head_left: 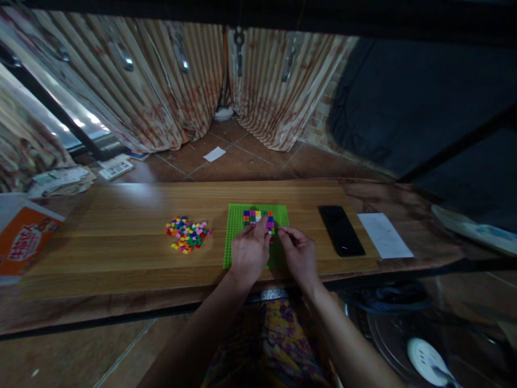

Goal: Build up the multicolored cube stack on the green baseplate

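Note:
A green studded baseplate (236, 209) lies on the wooden table in front of me, with rows of small coloured bricks (252, 214) fixed on it. My left hand (248, 253) rests over the plate, its index finger stretched out and touching the bricks. Part of the brick pattern is hidden beneath that hand. At the plate's right edge, my right hand (301, 256) is closed in a pinch, thumb and index finger together. Anything between those fingertips is too small to make out. A loose pile of mixed-colour bricks (188, 234) lies left of the plate.
On the wooden tabletop (121, 237), a black phone (341, 230) lies right of the plate, with a white paper sheet (385, 235) beyond it. An orange and white bag (26, 237) sits at the far left. Striped curtains (161, 86) hang behind the table.

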The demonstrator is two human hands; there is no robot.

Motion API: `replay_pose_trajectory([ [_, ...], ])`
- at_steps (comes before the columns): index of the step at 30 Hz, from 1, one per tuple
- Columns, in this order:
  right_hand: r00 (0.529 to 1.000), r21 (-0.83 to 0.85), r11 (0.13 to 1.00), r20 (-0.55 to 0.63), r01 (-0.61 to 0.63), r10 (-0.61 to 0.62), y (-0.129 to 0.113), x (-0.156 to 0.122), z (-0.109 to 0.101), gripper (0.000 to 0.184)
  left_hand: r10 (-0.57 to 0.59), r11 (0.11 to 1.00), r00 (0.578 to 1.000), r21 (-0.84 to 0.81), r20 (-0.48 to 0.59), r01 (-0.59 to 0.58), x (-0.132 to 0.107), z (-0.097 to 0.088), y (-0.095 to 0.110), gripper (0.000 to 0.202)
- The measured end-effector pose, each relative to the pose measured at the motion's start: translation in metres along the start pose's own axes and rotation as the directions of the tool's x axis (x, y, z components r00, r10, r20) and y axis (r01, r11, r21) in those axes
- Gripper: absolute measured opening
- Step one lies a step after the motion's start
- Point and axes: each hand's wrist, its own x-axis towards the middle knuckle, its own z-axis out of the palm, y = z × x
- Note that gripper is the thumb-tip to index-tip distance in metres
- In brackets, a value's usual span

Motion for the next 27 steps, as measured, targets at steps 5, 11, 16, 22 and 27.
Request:
replay_pose_trajectory([
  [5, 0.997, 0.054, 0.996, 0.030, -0.076, 0.075, -0.006, 0.006, 0.008, 0.028, -0.050, 0.999, 0.997, 0.008, -0.052, 0.050, -0.005, 0.005, 0.005, 0.041],
  [11, 0.995, 0.053, 0.994, 0.051, -0.091, 0.088, -0.003, 0.009, 0.012, 0.026, -0.073, 0.997, 0.991, -0.007, -0.110, 0.072, -0.013, 0.012, 0.010, 0.040],
  [16, 0.994, 0.053, 0.994, 0.056, -0.094, 0.091, -0.003, 0.011, 0.012, 0.026, -0.024, 1.000, 0.989, -0.021, -0.146, 0.021, -0.021, 0.015, 0.011, 0.043],
  [22, 0.994, 0.027, 0.995, 0.047, -0.098, 0.097, -0.002, 0.013, 0.012, 0.026, 0.028, 0.999, 0.990, -0.029, -0.142, -0.032, -0.025, 0.019, 0.008, 0.050],
  [27, 0.990, 0.042, 0.991, 0.058, -0.130, 0.127, 0.000, 0.015, 0.014, 0.026, 0.079, 0.996, 0.986, -0.036, -0.150, -0.085, -0.025, 0.017, 0.008, 0.053],
])
